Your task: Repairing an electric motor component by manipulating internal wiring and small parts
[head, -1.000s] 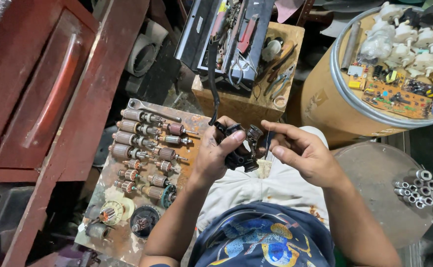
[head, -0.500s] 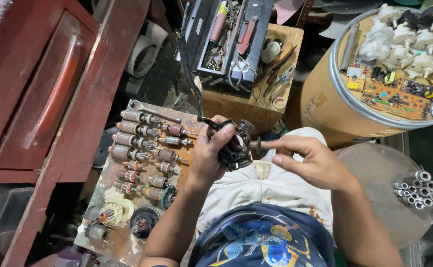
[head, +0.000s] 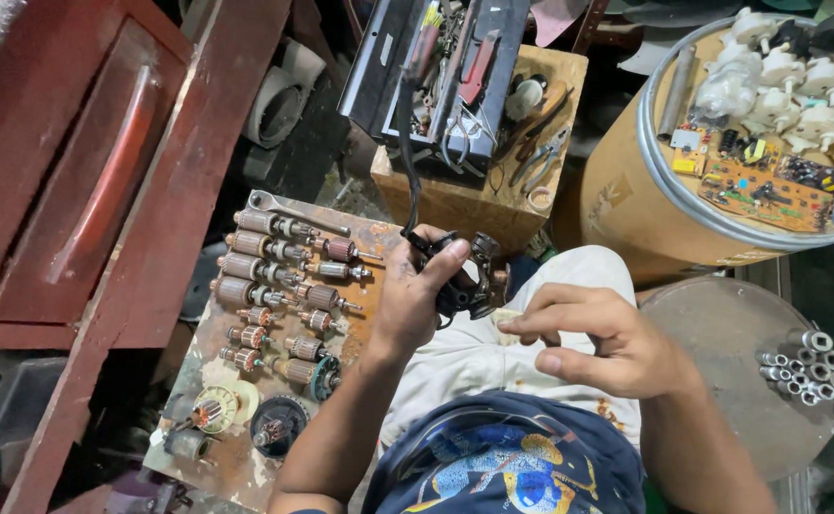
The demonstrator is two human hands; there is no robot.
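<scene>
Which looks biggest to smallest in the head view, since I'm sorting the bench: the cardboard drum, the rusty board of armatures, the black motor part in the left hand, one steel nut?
1. Cardboard drum, partly cut off by the frame.
2. Rusty board, close behind; unsure, both are partly hidden.
3. Black motor part, held in the left hand, nearer the camera.
4. Steel nut.

left hand [head: 415,303] gripping black motor part [head: 469,281], right hand [head: 607,341] beside

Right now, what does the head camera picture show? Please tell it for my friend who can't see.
A person's left hand holds a small black motor part with a black cable, while the right hand sits just beside it, fingers curled. To the left, a rusty board carries rows of copper-wound motor rotors; a wooden box of tools stands ahead.
</scene>
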